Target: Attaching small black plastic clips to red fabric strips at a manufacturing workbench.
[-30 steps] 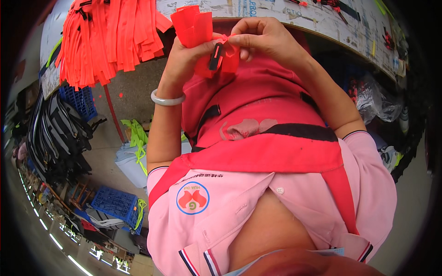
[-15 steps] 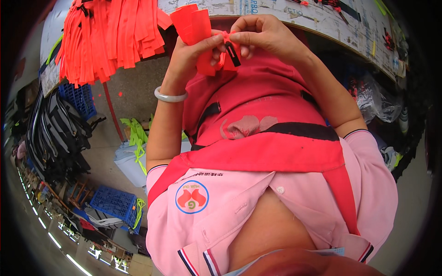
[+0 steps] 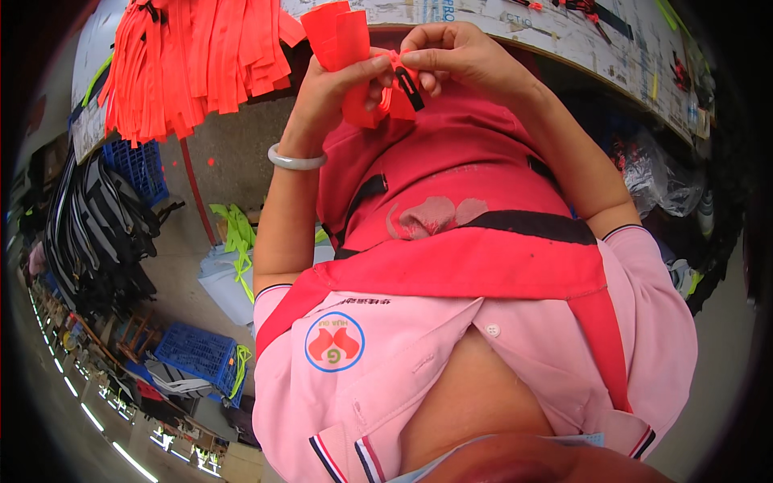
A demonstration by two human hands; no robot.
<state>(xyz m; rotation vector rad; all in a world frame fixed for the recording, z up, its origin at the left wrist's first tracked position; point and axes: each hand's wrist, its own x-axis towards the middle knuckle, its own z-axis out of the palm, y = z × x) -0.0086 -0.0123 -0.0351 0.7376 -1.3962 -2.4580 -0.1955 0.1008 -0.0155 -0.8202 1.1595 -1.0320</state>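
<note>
An orange-red fabric strap (image 3: 336, 39), broad and folded, is gripped in my left hand (image 3: 342, 80), its thumb pressed along the top. A small black piece (image 3: 410, 88), slotted like a buckle or slider, hangs from the strap between my two hands. My right hand (image 3: 451, 58) pinches the strap's narrow end beside that piece, thumb against forefinger. Both hands are close together over my red apron (image 3: 451, 169), near the table edge. The fingers partly hide where the strap meets the black piece.
A thick bundle of orange-red straps (image 3: 193, 64) drapes over the worn table (image 3: 515, 36) at the left. Black straps (image 3: 97, 225) hang below it. Blue crates (image 3: 193, 354) and yellow-green strips (image 3: 236, 233) are at the lower left. A clear plastic bag (image 3: 664, 181) lies at the right.
Both hands keep their hold on the strap. The strap and black piece have shifted very slightly; the right fingers are a little closer over the pinched end.
</note>
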